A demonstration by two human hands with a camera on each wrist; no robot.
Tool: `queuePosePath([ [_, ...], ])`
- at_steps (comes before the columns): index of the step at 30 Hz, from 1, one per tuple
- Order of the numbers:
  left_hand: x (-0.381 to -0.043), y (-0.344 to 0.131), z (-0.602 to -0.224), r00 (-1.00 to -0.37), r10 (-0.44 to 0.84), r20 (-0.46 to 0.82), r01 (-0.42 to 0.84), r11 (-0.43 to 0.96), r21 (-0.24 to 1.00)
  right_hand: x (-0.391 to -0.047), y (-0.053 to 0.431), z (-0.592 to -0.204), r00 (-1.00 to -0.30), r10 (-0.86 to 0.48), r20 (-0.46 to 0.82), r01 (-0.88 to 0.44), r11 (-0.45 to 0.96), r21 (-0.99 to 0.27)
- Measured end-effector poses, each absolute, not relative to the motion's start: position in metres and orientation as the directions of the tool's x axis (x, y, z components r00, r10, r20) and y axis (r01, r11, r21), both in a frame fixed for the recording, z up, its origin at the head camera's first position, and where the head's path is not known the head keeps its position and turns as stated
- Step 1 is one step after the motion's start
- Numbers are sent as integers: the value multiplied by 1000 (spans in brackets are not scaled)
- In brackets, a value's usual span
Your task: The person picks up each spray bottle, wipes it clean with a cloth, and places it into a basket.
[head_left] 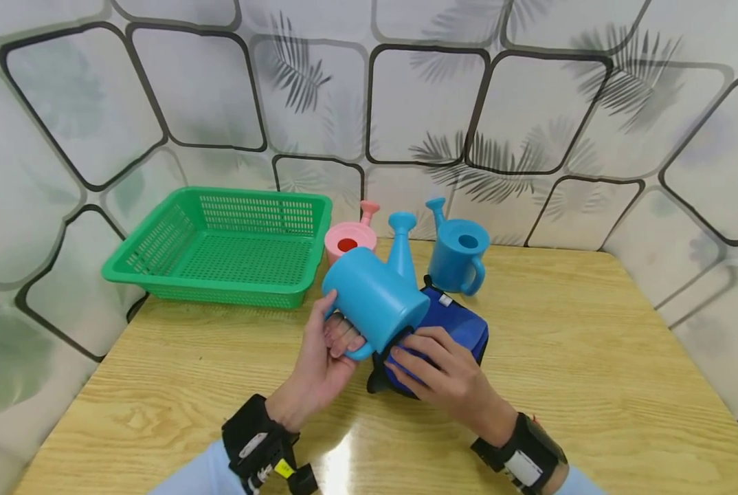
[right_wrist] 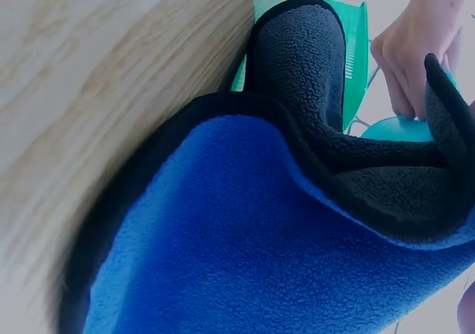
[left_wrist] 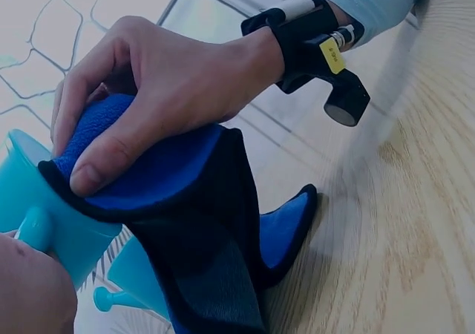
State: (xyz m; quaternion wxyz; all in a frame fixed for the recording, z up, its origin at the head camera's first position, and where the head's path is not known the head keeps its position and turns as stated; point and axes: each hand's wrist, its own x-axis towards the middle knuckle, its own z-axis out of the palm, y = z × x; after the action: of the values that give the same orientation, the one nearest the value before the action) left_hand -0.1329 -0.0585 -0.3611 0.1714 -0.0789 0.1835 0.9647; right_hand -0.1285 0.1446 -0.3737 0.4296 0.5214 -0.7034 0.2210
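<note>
My left hand (head_left: 326, 357) grips the handle of a light blue watering can (head_left: 372, 295) and holds it tilted above the table. The can's spout stands up on its far side. With curled fingers my right hand (head_left: 446, 371) holds a blue cloth (head_left: 462, 326) with black edging against the can's lower right end. Part of the cloth is bunched under the fingers, while the rest hangs down toward the table. In the left wrist view, the right thumb presses on the cloth (left_wrist: 174, 167) beside the can (left_wrist: 59, 219). The cloth's grey side shows in the right wrist view.
A green plastic basket (head_left: 214, 295) stands at the back left of the wooden table (head_left: 591, 357). Behind the held can are a pink watering can (head_left: 352, 234) and another blue watering can (head_left: 455, 258). A patterned sheet (head_left: 431, 103) encloses the back and sides.
</note>
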Motion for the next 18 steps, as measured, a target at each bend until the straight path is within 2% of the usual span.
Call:
queuePosePath([
  [11,-135,-61,-359,-912,341,-229,-399,-869,294,-126,149,-372,-173,-602,779,-921,379,88],
  [18,-136,-66,-357,-908,346,-236,-407,-861,306,-144,170,-367,-219,-605,766,-917,396,51],
])
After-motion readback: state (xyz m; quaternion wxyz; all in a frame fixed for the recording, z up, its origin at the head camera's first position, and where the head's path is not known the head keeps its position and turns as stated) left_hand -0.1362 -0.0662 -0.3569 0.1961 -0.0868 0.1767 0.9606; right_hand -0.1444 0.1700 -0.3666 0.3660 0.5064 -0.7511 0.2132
